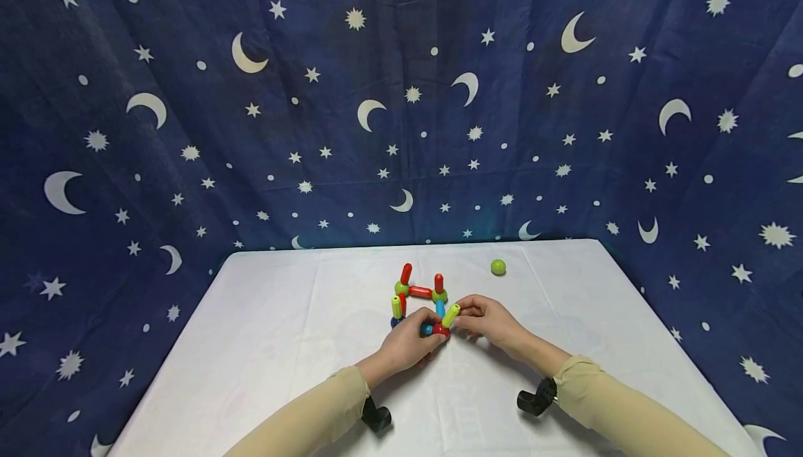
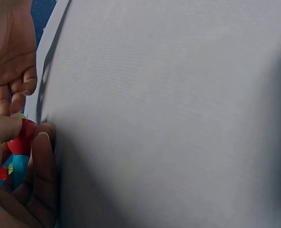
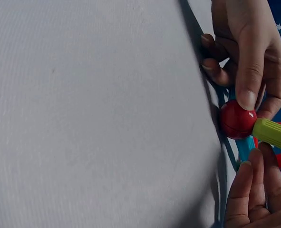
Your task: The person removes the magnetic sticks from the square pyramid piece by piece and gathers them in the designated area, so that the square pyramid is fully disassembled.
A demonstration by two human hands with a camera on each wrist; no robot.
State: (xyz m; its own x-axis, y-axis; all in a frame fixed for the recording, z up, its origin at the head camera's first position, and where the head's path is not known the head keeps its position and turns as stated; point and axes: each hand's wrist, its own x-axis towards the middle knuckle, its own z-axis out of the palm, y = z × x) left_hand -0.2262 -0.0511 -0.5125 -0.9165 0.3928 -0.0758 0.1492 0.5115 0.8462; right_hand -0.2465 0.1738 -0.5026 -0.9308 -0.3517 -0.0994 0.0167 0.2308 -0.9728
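Observation:
A small frame of coloured rods and balls stands mid-table. My left hand (image 1: 409,341) grips the red ball (image 3: 237,119) at its near right corner, thumb on the ball's surface. A yellow-green rod (image 1: 450,315) tilts up from that ball. My right hand (image 1: 488,319) pinches this rod near its free end, other fingers beside a light blue rod (image 3: 245,147). Two green balls (image 1: 401,289) form the far corners, each bearing an upright red rod (image 1: 439,283). A dark blue ball (image 1: 394,322) at the near left carries another yellow-green rod (image 1: 396,306).
One loose green ball (image 1: 498,267) lies behind and right of the frame. White cloth covers the table (image 1: 282,345). A dark blue curtain (image 1: 401,115) with moons and stars hangs behind and at the sides. Black wrist cameras (image 1: 537,398) hang under both forearms.

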